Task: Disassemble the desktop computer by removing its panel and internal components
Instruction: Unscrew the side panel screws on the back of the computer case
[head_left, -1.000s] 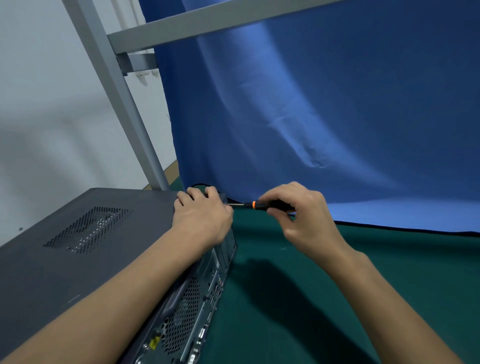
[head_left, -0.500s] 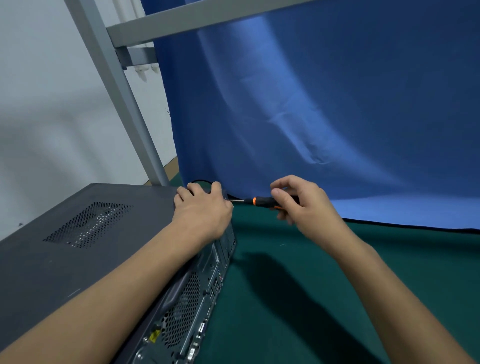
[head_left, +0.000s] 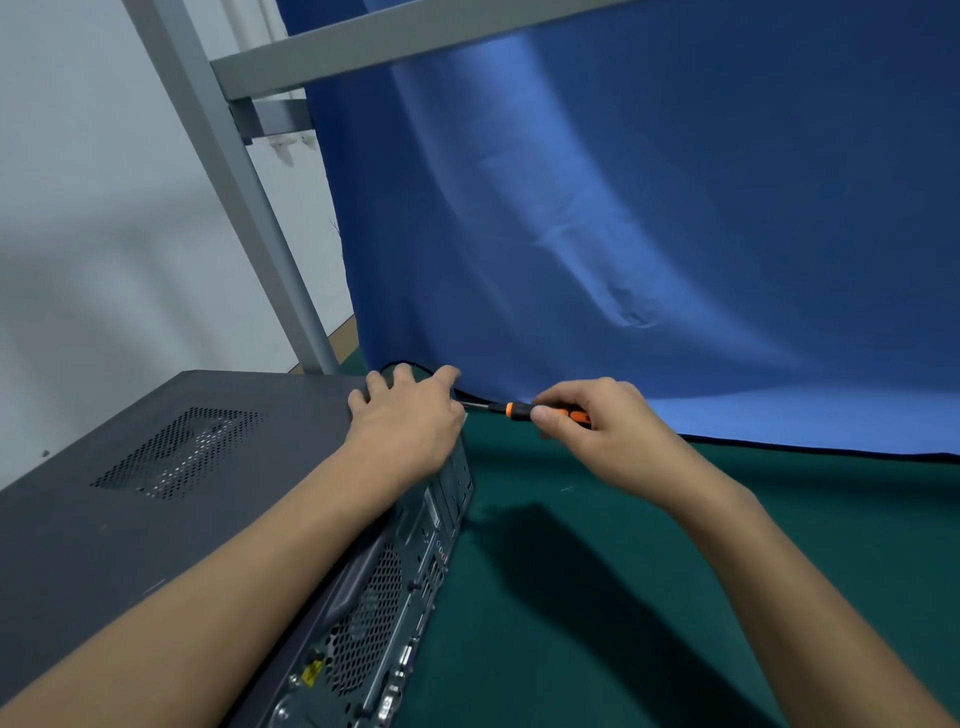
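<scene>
Both arms are showing bare from the bottom edge of the frame up to the fingertips. The left forearm (head_left: 234, 587) is filling the lower left as a long, smooth shape, tapering to the wrist just left of centre. The left hand (head_left: 410, 421) is presenting its back, with knuckles and faint tendon ridges showing. The right forearm (head_left: 779, 571) is coming in from the lower right corner, looking slimmer. The right hand (head_left: 608, 431), right of centre, is showing a short, rounded nail on the thumb (head_left: 540, 414).
</scene>
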